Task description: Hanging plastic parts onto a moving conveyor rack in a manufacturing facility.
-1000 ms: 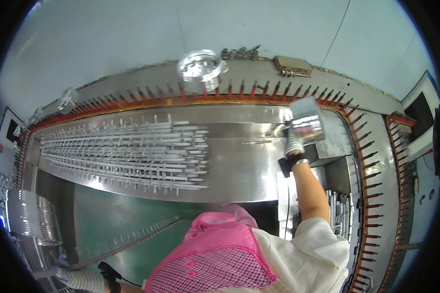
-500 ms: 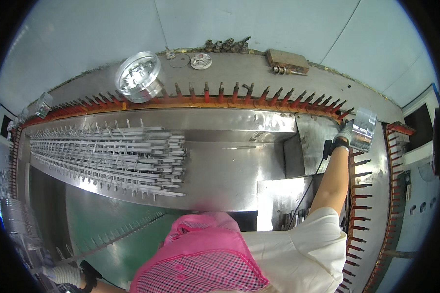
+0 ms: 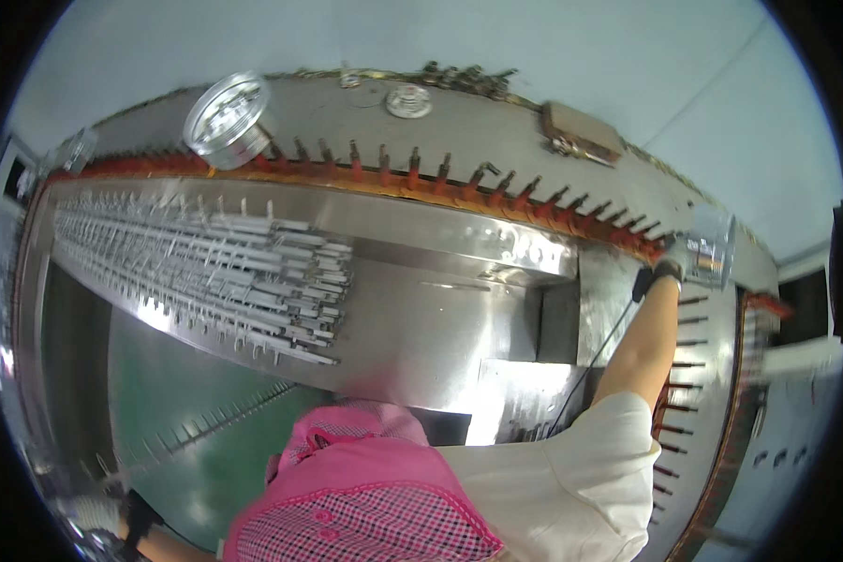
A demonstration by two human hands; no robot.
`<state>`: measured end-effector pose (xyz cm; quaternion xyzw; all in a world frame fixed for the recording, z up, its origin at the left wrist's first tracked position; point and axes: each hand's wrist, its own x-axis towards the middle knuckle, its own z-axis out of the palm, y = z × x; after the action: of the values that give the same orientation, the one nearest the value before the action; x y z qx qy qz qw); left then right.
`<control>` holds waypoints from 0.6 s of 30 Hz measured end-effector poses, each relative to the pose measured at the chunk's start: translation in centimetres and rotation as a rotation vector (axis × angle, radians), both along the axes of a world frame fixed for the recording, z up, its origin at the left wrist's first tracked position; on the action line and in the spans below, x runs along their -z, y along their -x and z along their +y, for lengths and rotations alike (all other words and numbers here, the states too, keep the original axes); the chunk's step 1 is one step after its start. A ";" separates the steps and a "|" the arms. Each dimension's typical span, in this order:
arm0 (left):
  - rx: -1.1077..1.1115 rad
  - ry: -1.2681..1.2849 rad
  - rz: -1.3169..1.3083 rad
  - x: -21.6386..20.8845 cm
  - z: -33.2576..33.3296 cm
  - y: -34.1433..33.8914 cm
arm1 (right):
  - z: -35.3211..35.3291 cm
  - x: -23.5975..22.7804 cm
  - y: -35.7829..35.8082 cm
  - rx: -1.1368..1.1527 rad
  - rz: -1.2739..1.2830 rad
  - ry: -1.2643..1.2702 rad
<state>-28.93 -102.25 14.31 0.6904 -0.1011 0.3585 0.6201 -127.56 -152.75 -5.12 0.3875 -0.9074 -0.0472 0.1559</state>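
Observation:
My right hand (image 3: pixel 667 266), in a pale glove with a black strap at the wrist, reaches out to the far right. It grips a clear, shiny cylinder (image 3: pixel 708 247) by its left side, above a row of upright spindles; the fingers are mostly hidden. At the lower left edge, my gloved left hand (image 3: pixel 96 513) is blurred, next to the near end of a thin bar with small pins (image 3: pixel 211 419). That bar slants over the green floor, and the left fingers do not show clearly. Shiny, blurred parts crowd around that hand.
Many pinned white bars (image 3: pixel 244 272) lie stacked on the metal bench (image 3: pixel 403 314). Behind it runs an orange rail of spindles (image 3: pixel 412 187), one bearing a shiny round part (image 3: pixel 227 122). A brown block (image 3: pixel 581 131) and a white disc (image 3: pixel 408 100) sit on the back ledge.
The whole view has tilted and shifted, with the bench's right side now lower. The right hand still has the clear cylinder, slightly farther right in view. The left hand remains by the pinned bar.

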 end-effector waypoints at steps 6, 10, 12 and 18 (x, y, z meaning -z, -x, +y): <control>-0.552 -0.725 -0.318 -0.6 6.8 0.5 | 4.3 1.6 -23.6 -0.692 -0.349 0.366; 0.124 0.249 -0.150 -0.8 2.3 2.6 | 7.4 0.5 -34.1 -0.841 -0.566 0.466; 0.217 0.319 -0.126 -1.7 4.4 4.2 | 7.0 1.8 -38.4 -0.914 -0.624 0.422; 0.183 0.328 -0.105 -2.8 5.3 4.8 | 6.4 3.6 -46.5 -1.039 -0.685 0.343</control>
<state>-33.76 -96.91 17.10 0.5486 -0.1359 0.3476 0.7481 -81.09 -146.32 -8.70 0.7390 -0.5945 0.3065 -0.0805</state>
